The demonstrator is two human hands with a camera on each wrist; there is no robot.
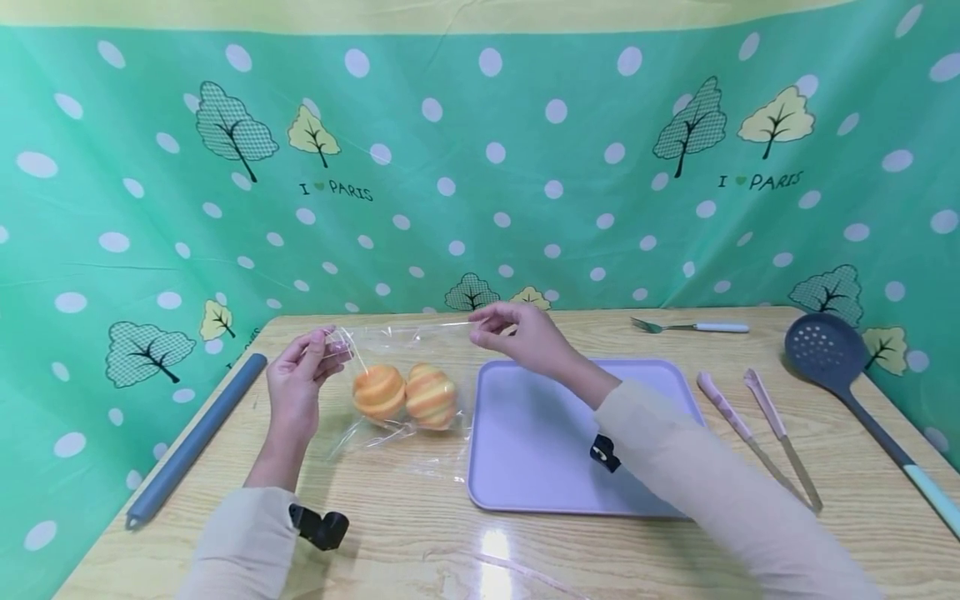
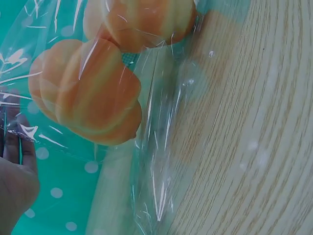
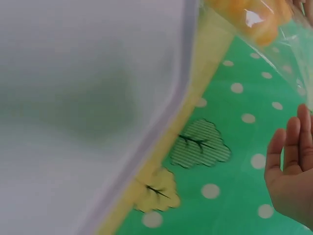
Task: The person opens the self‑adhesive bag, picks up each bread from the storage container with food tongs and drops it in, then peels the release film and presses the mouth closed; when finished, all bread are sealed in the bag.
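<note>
A clear plastic bag (image 1: 420, 337) is stretched between my two hands above the left part of the table. Inside lie two round, ridged orange-and-yellow bread rolls (image 1: 378, 393), side by side and touching. My left hand (image 1: 296, 379) grips the bag's upper left corner between thumb and fingers. At the upper right corner, my right hand (image 1: 528, 337) pinches the bag's edge above the tray's back left corner. The left wrist view shows one bread roll (image 2: 88, 93) close up through the shiny film, with the left hand (image 2: 17, 183) at the edge.
A lilac tray (image 1: 540, 450) lies beneath my right forearm. To its right are tongs-like pink-and-brown utensils (image 1: 750, 425) and a dark slotted spoon (image 1: 825, 350). A fork (image 1: 690, 327) lies at the back, and a grey-blue rod (image 1: 198, 437) along the left edge.
</note>
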